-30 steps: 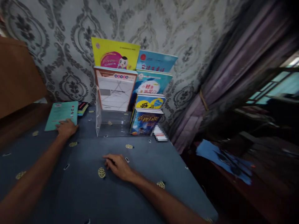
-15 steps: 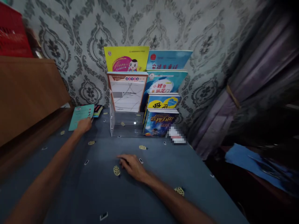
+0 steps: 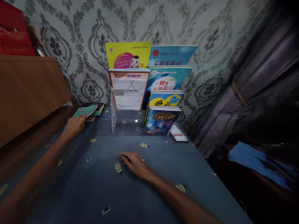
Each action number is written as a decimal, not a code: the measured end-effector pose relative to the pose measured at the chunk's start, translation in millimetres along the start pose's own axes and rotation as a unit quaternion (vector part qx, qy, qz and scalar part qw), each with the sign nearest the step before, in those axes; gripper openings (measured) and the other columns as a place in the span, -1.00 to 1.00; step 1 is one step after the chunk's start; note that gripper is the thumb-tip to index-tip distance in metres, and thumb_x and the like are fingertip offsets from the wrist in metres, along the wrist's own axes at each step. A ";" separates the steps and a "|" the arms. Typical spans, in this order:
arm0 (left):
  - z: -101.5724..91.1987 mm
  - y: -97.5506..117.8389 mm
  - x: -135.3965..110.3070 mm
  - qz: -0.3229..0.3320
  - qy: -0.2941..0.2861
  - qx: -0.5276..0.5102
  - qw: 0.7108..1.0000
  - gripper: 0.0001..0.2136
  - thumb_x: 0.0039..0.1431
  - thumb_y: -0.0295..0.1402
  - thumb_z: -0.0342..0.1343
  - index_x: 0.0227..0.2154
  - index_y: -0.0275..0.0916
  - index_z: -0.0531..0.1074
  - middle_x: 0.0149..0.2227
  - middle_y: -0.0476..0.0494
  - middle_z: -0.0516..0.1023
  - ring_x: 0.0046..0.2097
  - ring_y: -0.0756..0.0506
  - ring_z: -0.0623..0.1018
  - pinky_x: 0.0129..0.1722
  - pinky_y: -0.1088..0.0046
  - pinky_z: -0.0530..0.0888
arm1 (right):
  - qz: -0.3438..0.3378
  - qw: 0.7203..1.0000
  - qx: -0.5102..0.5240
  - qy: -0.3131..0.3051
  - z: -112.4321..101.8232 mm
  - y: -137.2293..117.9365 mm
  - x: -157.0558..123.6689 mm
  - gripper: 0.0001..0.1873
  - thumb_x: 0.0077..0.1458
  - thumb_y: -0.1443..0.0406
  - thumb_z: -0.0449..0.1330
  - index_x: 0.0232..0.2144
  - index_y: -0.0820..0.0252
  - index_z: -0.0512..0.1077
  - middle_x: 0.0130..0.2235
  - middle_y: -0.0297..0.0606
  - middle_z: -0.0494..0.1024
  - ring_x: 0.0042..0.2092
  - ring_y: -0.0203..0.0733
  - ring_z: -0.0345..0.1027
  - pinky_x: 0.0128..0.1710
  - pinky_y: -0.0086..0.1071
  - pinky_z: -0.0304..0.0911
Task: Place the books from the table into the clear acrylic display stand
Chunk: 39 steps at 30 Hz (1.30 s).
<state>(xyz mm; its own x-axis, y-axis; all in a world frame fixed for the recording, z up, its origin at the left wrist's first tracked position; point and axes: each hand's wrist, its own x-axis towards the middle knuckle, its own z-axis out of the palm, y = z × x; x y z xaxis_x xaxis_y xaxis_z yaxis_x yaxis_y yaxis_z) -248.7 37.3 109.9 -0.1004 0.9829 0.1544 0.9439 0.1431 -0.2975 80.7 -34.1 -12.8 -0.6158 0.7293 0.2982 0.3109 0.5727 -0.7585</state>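
At the far left, my left hand is closed on the near part of a mint-green book. That book lies tilted and slightly bent over a small pile of books; the thumb is hard to make out. My right hand rests on the blue patterned tablecloth, index finger stretched out and the others loosely curled, holding nothing. Beyond it stands a clear acrylic book rack. Its left side holds a yellow book behind a white-covered book; its front left tier shows no book.
On the rack's right side stand several books, a dark blue one in front. A blurred white item sits beside the rack. A wooden cabinet borders the table on the left, and a purple curtain hangs at the right.
My left hand has moved left and slightly nearer, pulling at the green book, which now tilts and uncovers more of the pile. The right hand stays in place; the view has shifted slightly.
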 end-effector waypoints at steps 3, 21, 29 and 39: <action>0.3 23.6 -31.3 0.058 -0.020 0.025 0.998 -0.63 0.30 -0.51 -0.21 0.05 -0.35 0.41 -0.10 -0.44 0.61 -0.11 -0.35 0.63 -0.18 0.15 0.51 | 0.000 1.000 0.000 0.000 0.5 0.0 0.4 -0.65 0.31 0.38 0.03 0.03 0.13 0.52 -0.33 -0.28 0.64 -0.34 -0.24 0.52 -0.23 -0.39 0.37; 72.5 54.1 -108.6 0.067 0.075 -0.189 0.977 -0.53 0.39 -0.11 -0.16 0.17 -0.29 0.36 0.25 -0.42 0.37 0.25 -0.36 0.39 0.18 -0.01 0.39 | 0.003 0.996 -0.036 0.080 4.7 12.3 -0.4 -0.66 0.33 0.32 0.01 0.03 0.14 0.49 -0.23 -0.19 0.64 -0.23 -0.16 0.52 -0.10 -0.27 0.41; 112.9 50.8 -112.4 0.050 0.031 -0.240 0.969 -0.42 0.37 -0.07 -0.17 0.29 -0.34 0.24 0.39 -0.40 0.17 0.43 -0.36 0.11 0.34 -0.03 0.20 | -0.017 0.995 -0.047 0.085 1.6 6.9 0.5 -0.67 0.32 0.37 0.00 0.02 0.16 0.49 -0.16 -0.15 0.60 -0.15 -0.16 0.48 -0.09 -0.28 0.40; 107.7 71.7 -154.8 0.088 0.076 -0.249 0.961 -0.47 0.38 -0.14 -0.11 0.30 -0.29 0.22 0.39 -0.41 0.18 0.43 -0.35 0.12 0.31 -0.09 0.25 | -0.048 0.993 -0.054 0.095 0.6 2.5 0.3 -0.67 0.31 0.38 0.00 0.02 0.16 0.46 -0.06 -0.11 0.57 0.01 -0.08 0.43 0.06 -0.15 0.35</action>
<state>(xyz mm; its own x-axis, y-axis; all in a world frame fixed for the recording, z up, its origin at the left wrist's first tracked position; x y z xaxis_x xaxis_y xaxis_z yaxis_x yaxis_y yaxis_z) -199.3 -92.1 -36.8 0.0870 0.9532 0.2896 0.9793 -0.1351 0.1505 80.8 -32.7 -14.9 -0.5015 0.7213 0.4777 0.3402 0.6721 -0.6577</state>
